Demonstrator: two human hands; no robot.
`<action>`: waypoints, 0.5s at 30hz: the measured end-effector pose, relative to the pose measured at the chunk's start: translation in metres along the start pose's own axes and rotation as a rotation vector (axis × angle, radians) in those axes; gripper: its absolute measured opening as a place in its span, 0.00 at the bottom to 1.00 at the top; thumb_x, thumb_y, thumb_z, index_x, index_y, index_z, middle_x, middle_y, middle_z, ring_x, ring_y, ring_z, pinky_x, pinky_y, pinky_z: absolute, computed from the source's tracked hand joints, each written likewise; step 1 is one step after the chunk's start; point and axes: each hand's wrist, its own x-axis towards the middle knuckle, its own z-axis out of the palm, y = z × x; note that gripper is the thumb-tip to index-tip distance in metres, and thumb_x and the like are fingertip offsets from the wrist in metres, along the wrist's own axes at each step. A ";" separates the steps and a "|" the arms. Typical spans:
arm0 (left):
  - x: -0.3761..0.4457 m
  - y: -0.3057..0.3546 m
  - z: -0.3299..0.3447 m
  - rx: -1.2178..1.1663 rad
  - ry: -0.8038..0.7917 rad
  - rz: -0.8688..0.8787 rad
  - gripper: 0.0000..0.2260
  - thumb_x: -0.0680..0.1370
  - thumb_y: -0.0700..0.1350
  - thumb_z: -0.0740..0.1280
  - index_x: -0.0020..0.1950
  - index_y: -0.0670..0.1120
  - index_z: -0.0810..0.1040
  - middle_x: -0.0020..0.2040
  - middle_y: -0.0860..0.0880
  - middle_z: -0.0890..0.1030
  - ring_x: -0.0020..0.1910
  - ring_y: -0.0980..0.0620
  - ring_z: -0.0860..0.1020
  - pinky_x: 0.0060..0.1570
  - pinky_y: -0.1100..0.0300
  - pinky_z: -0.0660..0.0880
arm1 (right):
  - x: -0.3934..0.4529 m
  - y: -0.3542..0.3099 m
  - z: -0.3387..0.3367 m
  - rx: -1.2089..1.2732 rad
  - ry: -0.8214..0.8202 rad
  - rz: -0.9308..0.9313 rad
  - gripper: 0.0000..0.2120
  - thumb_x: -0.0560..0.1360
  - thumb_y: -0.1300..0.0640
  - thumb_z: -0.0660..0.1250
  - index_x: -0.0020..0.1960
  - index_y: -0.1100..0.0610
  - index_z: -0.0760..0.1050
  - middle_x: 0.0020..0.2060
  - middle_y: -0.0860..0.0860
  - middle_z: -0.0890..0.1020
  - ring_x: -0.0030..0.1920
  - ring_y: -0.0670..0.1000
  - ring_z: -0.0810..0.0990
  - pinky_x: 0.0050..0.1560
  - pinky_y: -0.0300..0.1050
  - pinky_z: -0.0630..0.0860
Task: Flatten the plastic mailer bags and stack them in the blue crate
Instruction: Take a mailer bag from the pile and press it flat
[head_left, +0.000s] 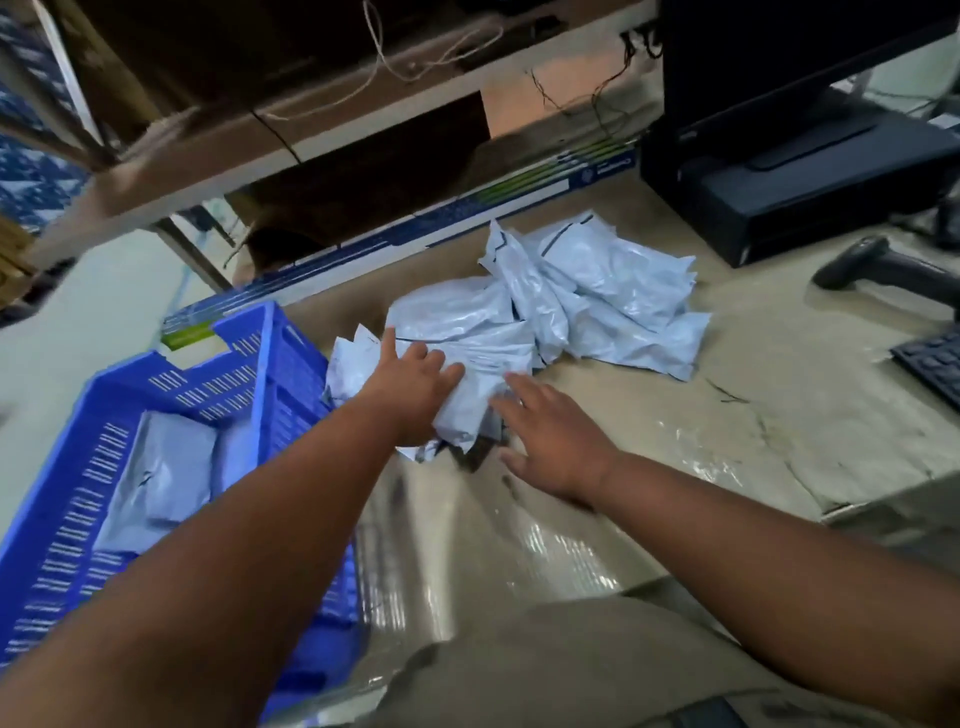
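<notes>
Currently our left hand (415, 387), fingers spread, presses the nearest mailer (467, 374); right hand (545, 431), spread alongside; crate (244, 364) lies left.

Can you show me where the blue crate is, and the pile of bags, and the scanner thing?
blue crate (67, 499): head view, on its slotted left wall.
pile of bags (618, 291): head view, on a crumpled grey bag.
scanner (878, 267): head view, on its dark body.

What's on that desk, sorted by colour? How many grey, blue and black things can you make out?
Grey: 2 groups of mailer bags, a loose pile on the table and some in the crate; single bags too overlapped to count.
Blue: 1 crate.
Black: 3, a scanner, a keyboard, a printer.
Total: 6.
</notes>
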 end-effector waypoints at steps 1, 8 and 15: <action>0.000 0.002 -0.003 0.004 0.031 0.007 0.42 0.68 0.64 0.73 0.78 0.52 0.63 0.65 0.45 0.73 0.68 0.39 0.70 0.74 0.23 0.50 | 0.000 0.001 -0.002 0.018 0.025 -0.006 0.39 0.75 0.40 0.70 0.81 0.53 0.64 0.82 0.59 0.60 0.80 0.63 0.62 0.77 0.59 0.66; -0.004 0.066 -0.027 -0.129 0.308 0.061 0.44 0.65 0.66 0.72 0.78 0.51 0.68 0.60 0.44 0.75 0.59 0.39 0.75 0.74 0.30 0.59 | -0.023 0.022 -0.032 0.372 0.075 0.124 0.45 0.73 0.37 0.74 0.83 0.49 0.59 0.77 0.53 0.66 0.75 0.53 0.68 0.74 0.50 0.69; -0.013 0.155 -0.031 -0.512 0.361 0.024 0.45 0.71 0.73 0.66 0.80 0.48 0.65 0.59 0.46 0.75 0.48 0.42 0.78 0.46 0.48 0.74 | -0.061 0.069 -0.049 0.743 0.026 0.404 0.24 0.77 0.60 0.71 0.69 0.42 0.76 0.64 0.40 0.80 0.64 0.42 0.77 0.65 0.37 0.72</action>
